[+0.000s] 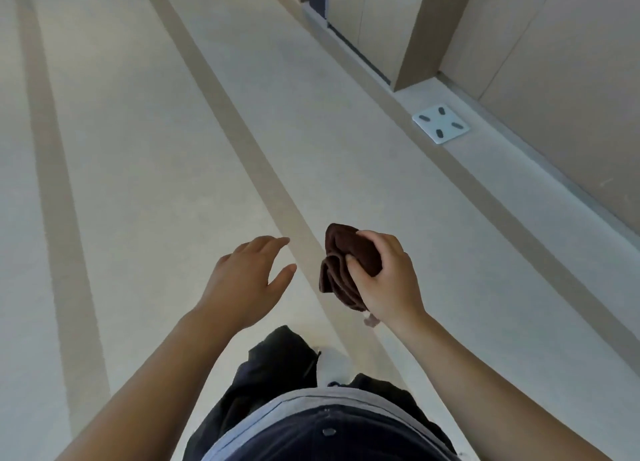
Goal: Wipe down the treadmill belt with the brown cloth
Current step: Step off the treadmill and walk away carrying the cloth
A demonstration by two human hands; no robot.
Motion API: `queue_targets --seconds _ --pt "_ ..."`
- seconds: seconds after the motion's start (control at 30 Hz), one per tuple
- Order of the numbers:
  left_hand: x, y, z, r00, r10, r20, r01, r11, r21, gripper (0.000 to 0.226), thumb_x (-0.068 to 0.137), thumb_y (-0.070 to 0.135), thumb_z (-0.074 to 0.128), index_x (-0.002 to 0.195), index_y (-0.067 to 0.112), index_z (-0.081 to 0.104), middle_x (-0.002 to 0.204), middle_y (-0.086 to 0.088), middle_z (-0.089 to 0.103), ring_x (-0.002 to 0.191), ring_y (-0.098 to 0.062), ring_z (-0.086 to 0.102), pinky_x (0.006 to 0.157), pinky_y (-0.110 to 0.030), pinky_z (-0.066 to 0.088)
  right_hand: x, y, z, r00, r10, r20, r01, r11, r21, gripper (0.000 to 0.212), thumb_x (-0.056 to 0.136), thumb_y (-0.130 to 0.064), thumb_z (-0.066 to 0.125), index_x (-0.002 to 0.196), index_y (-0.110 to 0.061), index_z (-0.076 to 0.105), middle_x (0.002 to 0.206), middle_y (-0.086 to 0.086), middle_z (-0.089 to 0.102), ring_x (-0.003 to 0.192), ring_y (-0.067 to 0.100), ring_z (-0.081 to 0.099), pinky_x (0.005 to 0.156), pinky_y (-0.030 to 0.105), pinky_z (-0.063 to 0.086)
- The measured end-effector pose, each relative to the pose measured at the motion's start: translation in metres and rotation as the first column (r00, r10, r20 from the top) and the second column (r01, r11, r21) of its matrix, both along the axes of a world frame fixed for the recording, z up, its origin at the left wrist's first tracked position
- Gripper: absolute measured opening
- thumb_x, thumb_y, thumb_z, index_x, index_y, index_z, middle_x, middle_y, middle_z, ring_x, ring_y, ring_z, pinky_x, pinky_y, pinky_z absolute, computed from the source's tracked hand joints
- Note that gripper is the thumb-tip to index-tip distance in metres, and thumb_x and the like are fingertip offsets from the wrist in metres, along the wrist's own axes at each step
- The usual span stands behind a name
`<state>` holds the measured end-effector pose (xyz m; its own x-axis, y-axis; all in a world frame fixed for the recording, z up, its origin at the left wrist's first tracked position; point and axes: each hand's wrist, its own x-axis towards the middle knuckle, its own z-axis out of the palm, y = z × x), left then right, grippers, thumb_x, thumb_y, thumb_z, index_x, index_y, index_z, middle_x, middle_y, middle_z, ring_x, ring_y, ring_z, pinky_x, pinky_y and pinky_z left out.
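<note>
Dark trousers [273, 374], soft crumpled brown cloth [341, 252] in right hand [388, 280] grip

A: Where does the single view look from?
B: The person's head, wide-angle, tilted steeply down: own waist [346, 433] close at six o'clock, floor [138, 149] stretching toward twelve, wall [561, 79] at two o'clock.

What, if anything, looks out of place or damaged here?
Nothing looks spilled, damaged or askew. The brown cloth is bunched in the right hand; the left hand is open and empty. A white scale lies flat on the floor by the wall. No treadmill is in view.
</note>
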<state>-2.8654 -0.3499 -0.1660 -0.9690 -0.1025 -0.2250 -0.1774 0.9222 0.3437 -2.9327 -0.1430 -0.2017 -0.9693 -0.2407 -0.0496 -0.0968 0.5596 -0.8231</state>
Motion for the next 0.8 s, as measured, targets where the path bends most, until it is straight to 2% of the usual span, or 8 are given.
queue_targets --seconds 0.07,0.13,0.3,0.4,0.6,0.7,0.8 --pt "-0.043 -0.019 -0.008 0.997 0.07 0.019 -0.071 0.997 0.039 0.051 0.094 0.048 0.036 0.141 0.03 0.034 0.145 0.008 0.04 0.118 -0.018 0.05 0.1 -0.037 0.037 -0.053 -0.023 -0.003 0.999 0.024 -0.037 -0.024 1.0 0.004 0.036 0.085 -0.03 0.064 0.12 -0.027 0.058 0.119 -0.01 0.054 0.105 0.02 0.056 0.087 0.043 0.051" --pt "-0.095 -0.038 -0.017 0.996 0.086 0.032 -0.088 0.995 0.056 0.05 0.094 0.048 0.036 0.141 0.03 0.034 0.145 0.008 0.039 0.117 -0.018 0.05 0.101 -0.037 0.037 -0.106 -0.046 -0.007 0.999 0.036 -0.024 -0.036 0.999 0.016 0.036 0.085 -0.031 0.063 0.12 -0.027 0.057 0.12 -0.009 0.053 0.106 0.021 0.056 0.084 0.046 0.053" --pt "-0.262 -0.094 -0.015 0.999 -0.039 0.009 0.039 0.999 0.021 0.051 0.094 0.049 0.035 0.141 0.029 0.034 0.145 0.007 0.039 0.127 -0.018 0.043 0.102 -0.04 0.037 -0.244 -0.09 -0.009 0.997 -0.067 -0.047 0.068 0.998 0.013 0.036 0.086 -0.032 0.063 0.121 -0.027 0.056 0.121 -0.009 0.053 0.107 0.019 0.054 0.087 0.041 0.052" --pt "-0.361 -0.119 -0.002 0.99 -0.136 -0.021 0.136 0.991 -0.019 0.051 0.094 0.048 0.035 0.141 0.027 0.035 0.144 0.006 0.041 0.126 -0.018 0.044 0.101 -0.04 0.037 -0.319 -0.107 -0.002 0.99 -0.136 -0.03 0.136 0.991 -0.002 0.036 0.086 -0.033 0.063 0.121 -0.032 0.055 0.12 -0.014 0.051 0.107 0.016 0.054 0.085 0.041 0.054" --pt "-0.527 -0.134 -0.001 0.954 -0.298 -0.001 0.298 0.954 -0.022 0.051 0.095 0.048 0.033 0.141 0.028 0.033 0.145 0.006 0.04 0.125 -0.017 0.045 0.101 -0.038 0.035 -0.46 -0.135 -0.007 0.959 -0.28 -0.052 0.28 0.96 0.001 0.037 0.084 -0.033 0.064 0.12 -0.028 0.056 0.118 -0.008 0.055 0.107 0.019 0.055 0.093 0.033 0.048" --pt "-0.607 -0.144 -0.014 0.942 -0.335 0.023 0.336 0.942 -0.007 0.051 0.095 0.049 0.033 0.141 0.028 0.033 0.145 0.008 0.039 0.126 -0.016 0.044 0.101 -0.037 0.035 -0.539 -0.151 -0.017 0.957 -0.287 -0.051 0.287 0.958 -0.011 0.036 0.084 -0.034 0.063 0.119 -0.031 0.055 0.118 -0.011 0.054 0.106 0.017 0.055 0.091 0.027 0.046" --pt "-0.696 -0.162 -0.022 0.95 -0.31 0.039 0.311 0.95 -0.021 0.051 0.095 0.049 0.032 0.142 0.029 0.032 0.146 0.008 0.038 0.13 -0.015 0.04 0.103 -0.037 0.034 -0.634 -0.168 -0.023 0.968 -0.242 -0.063 0.242 0.97 0.004 0.037 0.085 -0.032 0.064 0.12 -0.027 0.056 0.119 -0.009 0.055 0.106 0.018 0.055 0.093 0.03 0.047"
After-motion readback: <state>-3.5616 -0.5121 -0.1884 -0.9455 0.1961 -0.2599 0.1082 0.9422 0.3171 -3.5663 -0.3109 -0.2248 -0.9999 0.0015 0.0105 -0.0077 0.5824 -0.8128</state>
